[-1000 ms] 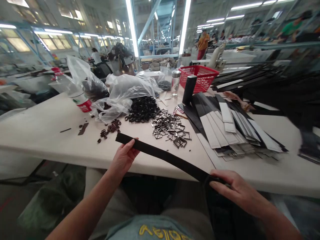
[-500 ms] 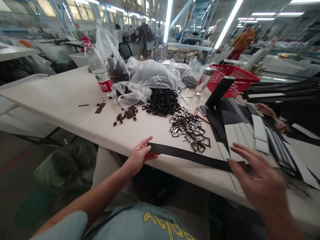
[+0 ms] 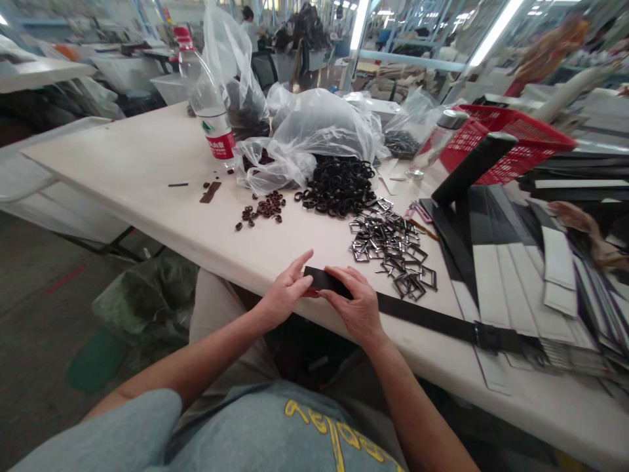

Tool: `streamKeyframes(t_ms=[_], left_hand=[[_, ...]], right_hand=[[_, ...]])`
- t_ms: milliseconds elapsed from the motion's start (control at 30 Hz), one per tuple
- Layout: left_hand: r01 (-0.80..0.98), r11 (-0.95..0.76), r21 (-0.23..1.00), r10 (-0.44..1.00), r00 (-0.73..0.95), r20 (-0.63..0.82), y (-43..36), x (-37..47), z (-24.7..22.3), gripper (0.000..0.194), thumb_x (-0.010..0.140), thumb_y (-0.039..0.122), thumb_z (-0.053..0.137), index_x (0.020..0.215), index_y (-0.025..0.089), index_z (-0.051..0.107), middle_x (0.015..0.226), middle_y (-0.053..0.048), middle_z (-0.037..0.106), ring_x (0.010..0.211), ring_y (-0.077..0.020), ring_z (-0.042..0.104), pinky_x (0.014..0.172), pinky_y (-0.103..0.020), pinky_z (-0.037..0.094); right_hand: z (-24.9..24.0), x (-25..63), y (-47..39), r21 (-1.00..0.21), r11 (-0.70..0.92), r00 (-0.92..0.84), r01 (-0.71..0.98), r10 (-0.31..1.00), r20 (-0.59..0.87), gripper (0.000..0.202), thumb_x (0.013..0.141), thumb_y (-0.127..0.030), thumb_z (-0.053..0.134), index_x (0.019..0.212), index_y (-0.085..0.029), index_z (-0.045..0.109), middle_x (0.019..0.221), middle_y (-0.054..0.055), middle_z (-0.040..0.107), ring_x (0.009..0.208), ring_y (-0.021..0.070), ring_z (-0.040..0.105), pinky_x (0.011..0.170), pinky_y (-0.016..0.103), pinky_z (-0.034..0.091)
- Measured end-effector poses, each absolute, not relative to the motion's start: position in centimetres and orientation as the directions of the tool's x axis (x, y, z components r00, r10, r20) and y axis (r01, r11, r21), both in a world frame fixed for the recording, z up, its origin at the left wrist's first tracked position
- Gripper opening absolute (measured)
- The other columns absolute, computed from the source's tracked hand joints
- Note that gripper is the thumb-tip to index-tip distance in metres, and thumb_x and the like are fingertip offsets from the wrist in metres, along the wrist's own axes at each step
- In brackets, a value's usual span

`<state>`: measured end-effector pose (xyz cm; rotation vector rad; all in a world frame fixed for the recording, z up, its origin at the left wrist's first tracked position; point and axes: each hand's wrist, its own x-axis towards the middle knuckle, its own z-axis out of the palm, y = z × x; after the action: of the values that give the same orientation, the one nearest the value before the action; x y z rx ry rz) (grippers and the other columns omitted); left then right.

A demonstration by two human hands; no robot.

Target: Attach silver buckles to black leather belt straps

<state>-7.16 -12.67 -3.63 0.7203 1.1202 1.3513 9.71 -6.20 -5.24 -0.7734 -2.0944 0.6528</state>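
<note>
At the worktop's near edge, my left hand and right hand pinch the left end of a black belt strap; a tug could drag it into the metal buckles behind.

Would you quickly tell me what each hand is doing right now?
Left hand: fingers pinching the end of the black strap.
Right hand: closed on the same strap, just beside it.

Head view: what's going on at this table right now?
A seated person holds the near end of a black belt strap against the table edge, left hand and right hand pinching it together. The strap lies flat, running right. Just beyond sit a pile of metal buckles and black rings.
</note>
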Motion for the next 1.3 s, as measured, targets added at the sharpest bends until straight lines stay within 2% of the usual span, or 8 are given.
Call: streamKeyframes(t_ms=[333, 467, 600, 700, 800, 900, 1067, 1300], left_hand=[[-0.172, 0.140, 0.975, 0.985, -0.073, -0.155, -12.9, -7.9, -3.6, 0.080, 0.086, 0.037, 0.064, 0.155, 0.016, 0.029, 0.089, -0.002, 0.067, 0.087, -0.0165, 0.062, 0.090, -0.034, 0.053], [0.156, 0.102, 0.982, 0.995, -0.002, -0.103, -12.3, -9.3, -2.4, 0.071, 0.088, 0.043, 0.061, 0.150, 0.016, 0.039, 0.076, 0.001, 0.066, 0.072, -0.0143, 0.061, 0.077, -0.029, 0.053], [0.477, -0.048, 0.878, 0.997, -0.027, 0.069, -8.4, -10.9, -0.6, 0.037, 0.089, 0.044, 0.059, 0.113, 0.018, 0.072, 0.080, -0.003, 0.074, 0.074, -0.0167, 0.066, 0.072, -0.026, 0.050], [0.624, -0.236, 0.745, 0.967, 0.074, 0.244, -3.5, -10.3, 0.0, 0.024, 0.088, 0.038, 0.062, 0.094, 0.019, 0.076, 0.088, -0.005, 0.075, 0.077, -0.0165, 0.067, 0.071, -0.025, 0.049], [0.736, -0.359, 0.575, 0.932, 0.253, 0.258, 1.4, -8.1, -0.5, 0.017, 0.087, 0.029, 0.063, 0.092, 0.020, 0.077, 0.093, -0.005, 0.073, 0.076, -0.0153, 0.065, 0.073, -0.026, 0.048], [0.779, -0.388, 0.493, 0.922, 0.324, 0.214, 5.0, -5.7, -1.5, 0.011, 0.082, 0.022, 0.067, 0.086, 0.019, 0.077, 0.093, -0.007, 0.070, 0.081, -0.0188, 0.064, 0.078, -0.029, 0.047], [0.769, -0.376, 0.517, 0.926, 0.322, 0.194, 7.6, -4.0, -2.4, 0.005, 0.068, 0.015, 0.076, 0.065, 0.017, 0.074, 0.074, -0.005, 0.065, 0.080, -0.0206, 0.061, 0.077, -0.029, 0.046], [0.634, -0.204, 0.746, 0.978, 0.104, 0.178, 4.0, -7.6, -1.7, 0.030, 0.084, 0.040, 0.061, 0.077, 0.014, 0.074, 0.074, -0.005, 0.068, 0.069, -0.0158, 0.059, 0.068, -0.028, 0.046]], right_hand=[[-5.5, 9.3, -6.7, -0.624, 0.725, -0.496, 0.293, 0.673, 0.549, 0.024, 0.092, -0.034, 0.068, 0.112, -0.020, 0.069, 0.101, 0.008, 0.074, 0.094, 0.0247, 0.066, 0.089, 0.042, 0.049], [-5.5, 9.3, -7.1, -0.616, 0.722, -0.495, 0.315, 0.679, 0.542, 0.014, 0.092, -0.028, 0.068, 0.102, -0.019, 0.069, 0.091, 0.006, 0.073, 0.086, 0.0234, 0.065, 0.082, 0.039, 0.047], [-5.6, 9.4, -7.0, -0.646, 0.695, -0.478, 0.315, 0.704, 0.524, 0.007, 0.090, -0.025, 0.071, 0.094, -0.020, 0.070, 0.083, 0.004, 0.072, 0.081, 0.0218, 0.064, 0.079, 0.036, 0.046], [-5.7, 9.4, -6.9, -0.648, 0.692, -0.487, 0.318, 0.705, 0.515, 0.004, 0.090, -0.024, 0.071, 0.089, -0.021, 0.070, 0.080, 0.003, 0.072, 0.079, 0.0208, 0.064, 0.078, 0.036, 0.045], [-5.8, 9.4, -6.8, -0.650, 0.689, -0.487, 0.320, 0.708, 0.511, 0.007, 0.092, -0.025, 0.069, 0.086, -0.021, 0.070, 0.079, 0.003, 0.071, 0.077, 0.0204, 0.063, 0.079, 0.036, 0.045], [-5.8, 9.3, -6.8, -0.647, 0.696, -0.493, 0.312, 0.700, 0.516, 0.006, 0.091, -0.024, 0.069, 0.085, -0.021, 0.070, 0.079, 0.003, 0.071, 0.077, 0.0204, 0.063, 0.079, 0.036, 0.045], [-5.9, 9.5, -6.8, -0.656, 0.688, -0.493, 0.310, 0.706, 0.508, 0.003, 0.088, -0.020, 0.071, 0.086, -0.021, 0.070, 0.078, 0.002, 0.069, 0.078, 0.0211, 0.062, 0.077, 0.035, 0.044], [-5.9, 9.5, -6.7, -0.655, 0.705, -0.436, 0.270, 0.696, 0.570, 0.001, 0.090, -0.020, 0.068, 0.090, -0.021, 0.067, 0.080, 0.002, 0.067, 0.079, 0.0210, 0.061, 0.080, 0.036, 0.044]])
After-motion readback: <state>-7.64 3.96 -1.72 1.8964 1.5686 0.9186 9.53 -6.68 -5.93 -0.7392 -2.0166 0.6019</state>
